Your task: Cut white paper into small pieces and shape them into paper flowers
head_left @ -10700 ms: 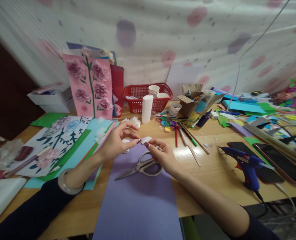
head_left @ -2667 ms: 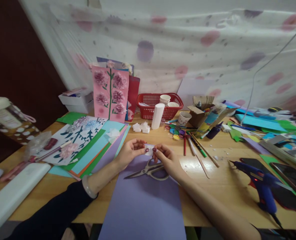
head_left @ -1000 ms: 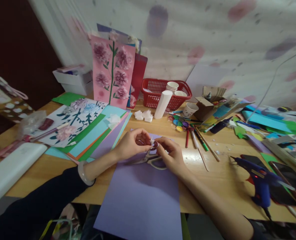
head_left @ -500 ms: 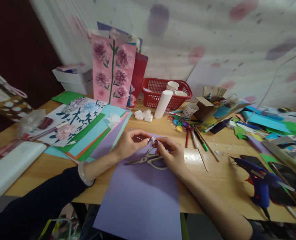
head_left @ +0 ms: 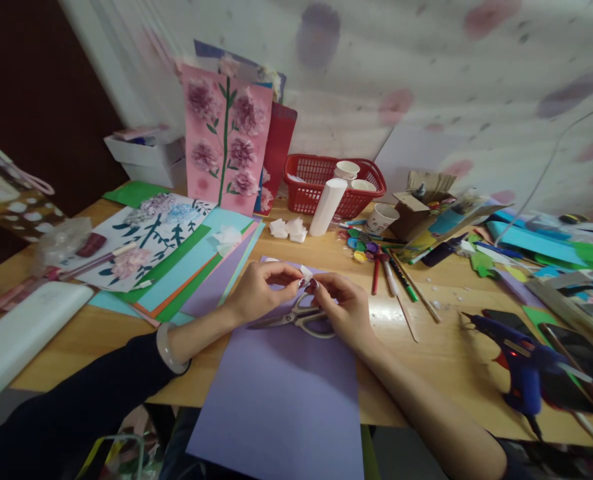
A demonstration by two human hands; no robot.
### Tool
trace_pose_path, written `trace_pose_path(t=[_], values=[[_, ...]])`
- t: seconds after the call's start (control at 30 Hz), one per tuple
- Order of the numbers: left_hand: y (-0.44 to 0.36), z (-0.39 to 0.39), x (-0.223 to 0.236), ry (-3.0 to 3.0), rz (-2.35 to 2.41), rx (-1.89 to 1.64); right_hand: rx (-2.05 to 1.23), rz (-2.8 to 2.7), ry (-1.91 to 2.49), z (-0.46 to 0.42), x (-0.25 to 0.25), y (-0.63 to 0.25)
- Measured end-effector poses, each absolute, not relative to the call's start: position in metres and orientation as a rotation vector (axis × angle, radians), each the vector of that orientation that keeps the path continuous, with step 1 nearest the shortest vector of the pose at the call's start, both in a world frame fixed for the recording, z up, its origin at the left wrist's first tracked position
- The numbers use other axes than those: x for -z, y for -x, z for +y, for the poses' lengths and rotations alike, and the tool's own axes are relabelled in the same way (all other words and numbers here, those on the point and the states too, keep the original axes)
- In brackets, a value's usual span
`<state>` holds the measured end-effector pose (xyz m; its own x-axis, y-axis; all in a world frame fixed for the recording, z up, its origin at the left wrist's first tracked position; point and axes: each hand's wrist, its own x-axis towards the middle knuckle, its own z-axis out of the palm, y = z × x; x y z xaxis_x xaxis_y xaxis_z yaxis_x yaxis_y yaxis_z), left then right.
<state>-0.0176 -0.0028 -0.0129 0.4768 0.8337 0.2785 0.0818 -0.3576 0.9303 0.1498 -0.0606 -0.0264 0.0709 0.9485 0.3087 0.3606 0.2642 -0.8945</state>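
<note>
My left hand (head_left: 261,291) and my right hand (head_left: 341,308) meet over the far end of a purple paper sheet (head_left: 281,393). Both pinch one small white paper piece (head_left: 305,273) between thumb and fingertips. Grey-handled scissors (head_left: 296,319) lie on the purple sheet just under my right hand, blades pointing left. A pale bangle sits on my left wrist.
Stacked coloured sheets (head_left: 186,273) and flower pictures lie left. A red basket (head_left: 333,183) with cups, a white roll (head_left: 327,207), small white paper pieces (head_left: 287,229), paint pots and pens stand behind. A blue glue gun (head_left: 519,353) and phones lie right.
The hands have stayed together over the purple sheet, fingers working the small white piece, which now sticks up slightly higher. Earlier the camera tilted down and shifted left.
</note>
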Motion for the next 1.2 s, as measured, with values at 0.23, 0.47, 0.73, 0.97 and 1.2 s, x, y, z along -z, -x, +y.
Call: trace_pose_path(t=[0.23, 0.47, 0.73, 0.97, 1.2], values=[[0.0178, -0.0018, 0.0132, -1.77, 0.783, -0.98, -0.711, -1.495, 1.281, -0.0614, 0.0264, -0.1504], [0.0173, -0.0028, 0.0141, -1.782, 0.785, -0.982, -0.668, -1.499, 1.313, -0.0603, 0.0252, -0.1485], [0.0173, -0.0038, 0.012, -1.767, 0.777, -0.956, -0.665, -1.528, 1.294, -0.062, 0.0232, -0.1489], [0.0184, -0.0063, 0.0102, -1.84, 0.834, -0.976, -0.417, -1.639, 1.328, -0.0619, 0.0212, -0.1455], [0.0177, -0.006, 0.0101, -1.88, 0.84, -0.976, -0.354, -1.655, 1.323, -0.0612, 0.0221, -0.1441]])
